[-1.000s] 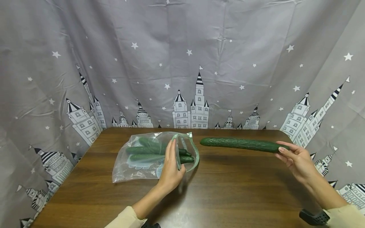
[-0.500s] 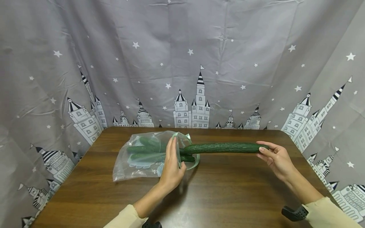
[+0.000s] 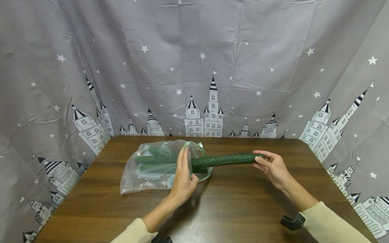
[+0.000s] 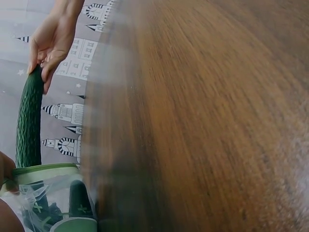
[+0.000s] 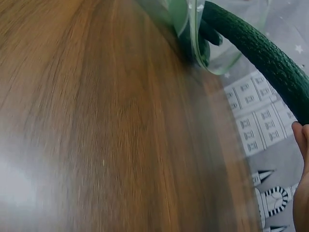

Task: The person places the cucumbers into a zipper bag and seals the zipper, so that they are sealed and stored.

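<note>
A long green cucumber [image 3: 228,160] stretches almost level above the table. My right hand [image 3: 275,168] pinches its right end between thumb and fingers; its left end is inside the mouth of a clear zip bag [image 3: 130,179]. The bag lies on its side, with several cucumbers [image 3: 158,160] visible through the plastic. At the bag's mouth, my left hand [image 3: 183,179] holds the green-edged rim, fingers pointing up and thumb at the near side. In the right wrist view, the held cucumber [image 5: 263,53] passes through the round green rim [image 5: 195,34], above the others.
Everything is on a brown wooden table [image 3: 243,209]. Behind it hangs a grey curtain [image 3: 194,40] printed with stars and castles, close to the table's far edge. Black straps [image 3: 293,222] are on the wrists.
My right hand has moved left, bringing the cucumber from outside the bag until its left end entered the mouth. My left hand and the bag have hardly moved.
</note>
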The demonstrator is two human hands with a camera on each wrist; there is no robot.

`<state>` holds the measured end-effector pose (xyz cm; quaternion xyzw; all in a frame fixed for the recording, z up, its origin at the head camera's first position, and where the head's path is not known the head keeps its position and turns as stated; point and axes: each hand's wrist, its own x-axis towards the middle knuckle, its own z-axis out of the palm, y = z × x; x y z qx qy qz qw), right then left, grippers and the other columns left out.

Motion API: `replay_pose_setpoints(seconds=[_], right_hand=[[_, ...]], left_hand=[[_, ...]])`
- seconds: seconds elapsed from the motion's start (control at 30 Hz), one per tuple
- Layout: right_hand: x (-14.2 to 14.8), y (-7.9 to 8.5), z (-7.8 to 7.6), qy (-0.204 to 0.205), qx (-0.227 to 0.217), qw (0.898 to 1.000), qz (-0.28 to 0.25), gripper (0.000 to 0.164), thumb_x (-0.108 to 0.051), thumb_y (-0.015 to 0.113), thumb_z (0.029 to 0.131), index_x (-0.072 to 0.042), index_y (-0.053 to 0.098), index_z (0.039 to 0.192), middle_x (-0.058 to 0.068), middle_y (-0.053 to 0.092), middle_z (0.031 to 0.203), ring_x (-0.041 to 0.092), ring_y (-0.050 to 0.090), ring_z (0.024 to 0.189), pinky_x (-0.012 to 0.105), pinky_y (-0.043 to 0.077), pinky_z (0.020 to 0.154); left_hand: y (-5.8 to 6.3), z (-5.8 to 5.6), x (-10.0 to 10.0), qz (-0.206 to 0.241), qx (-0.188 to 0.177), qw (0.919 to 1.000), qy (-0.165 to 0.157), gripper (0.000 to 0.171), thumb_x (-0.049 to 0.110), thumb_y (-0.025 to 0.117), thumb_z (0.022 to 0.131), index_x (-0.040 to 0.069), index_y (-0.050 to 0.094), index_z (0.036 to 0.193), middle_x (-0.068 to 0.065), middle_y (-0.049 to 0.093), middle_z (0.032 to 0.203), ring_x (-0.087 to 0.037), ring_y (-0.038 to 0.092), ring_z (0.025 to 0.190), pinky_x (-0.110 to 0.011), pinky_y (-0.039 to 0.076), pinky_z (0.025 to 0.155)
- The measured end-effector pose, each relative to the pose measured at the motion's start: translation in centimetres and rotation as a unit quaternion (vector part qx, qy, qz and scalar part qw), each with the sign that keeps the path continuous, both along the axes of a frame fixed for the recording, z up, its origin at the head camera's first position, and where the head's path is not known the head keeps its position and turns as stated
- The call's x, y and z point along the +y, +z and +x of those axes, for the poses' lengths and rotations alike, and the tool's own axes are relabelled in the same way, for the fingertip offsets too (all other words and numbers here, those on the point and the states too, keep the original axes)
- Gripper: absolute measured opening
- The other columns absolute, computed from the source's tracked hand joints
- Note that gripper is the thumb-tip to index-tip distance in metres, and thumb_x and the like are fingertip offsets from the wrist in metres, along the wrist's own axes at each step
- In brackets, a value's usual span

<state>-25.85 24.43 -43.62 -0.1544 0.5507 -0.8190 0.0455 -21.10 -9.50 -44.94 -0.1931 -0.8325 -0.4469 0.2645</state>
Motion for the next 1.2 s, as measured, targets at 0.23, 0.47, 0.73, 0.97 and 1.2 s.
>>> replay_pose_setpoints(seconds=[0.23,0.47,0.73,0.97,1.2], right_hand=[[-2.4,-0.5,-0.6,-0.002,-0.013,1.0,0.012,0.031,0.011,0.058,0.099,0.019,0.058,0.128,0.014,0.066,0.112,0.019,0.071,0.096,0.028,0.06,0.085],[-4.6,-1.0,-1.1,-0.001,-0.033,0.999,0.017,0.036,0.012,0.059,0.098,0.022,0.054,0.132,0.015,0.066,0.112,0.02,0.072,0.096,0.029,0.06,0.086],[-7.2,-1.6,-1.4,0.01,-0.036,0.999,0.018,0.041,0.012,0.06,0.097,0.026,0.048,0.134,0.016,0.065,0.114,0.02,0.071,0.098,0.032,0.059,0.088],[-9.5,-2.1,-1.8,0.024,-0.039,0.999,0.012,0.036,0.012,0.06,0.097,0.022,0.054,0.13,0.015,0.066,0.111,0.019,0.071,0.099,0.033,0.059,0.089],[-11.9,-1.9,-1.8,0.034,-0.044,0.998,0.035,0.039,0.012,0.061,0.097,0.024,0.051,0.133,0.019,0.064,0.117,0.021,0.068,0.105,0.039,0.056,0.096]], left_hand=[[-0.1,0.0,0.0,0.002,0.002,1.0,-0.003,0.112,-0.025,0.057,0.064,0.001,0.013,0.164,-0.024,0.015,0.166,-0.037,0.038,0.138,-0.033,0.054,0.064],[-0.1,0.0,0.0,0.01,0.002,0.9999,-0.003,0.112,-0.023,0.057,0.064,0.002,0.014,0.164,-0.02,0.015,0.167,-0.036,0.039,0.137,-0.03,0.052,0.063],[-0.3,-0.1,-0.1,0.024,0.011,0.9996,-0.002,0.109,-0.019,0.058,0.065,0.001,0.016,0.164,-0.02,0.015,0.168,-0.037,0.031,0.146,-0.045,0.052,0.091],[-0.5,-0.2,-0.2,0.031,0.014,0.9994,-0.002,0.109,-0.018,0.06,0.066,0.002,0.016,0.164,-0.019,0.015,0.168,-0.036,0.027,0.149,-0.053,0.043,0.107],[-0.3,0.1,-0.4,0.032,0.007,0.9995,-0.004,0.106,-0.02,0.06,0.068,0.0,0.017,0.163,-0.021,0.014,0.168,-0.039,0.027,0.148,-0.053,0.045,0.105]])
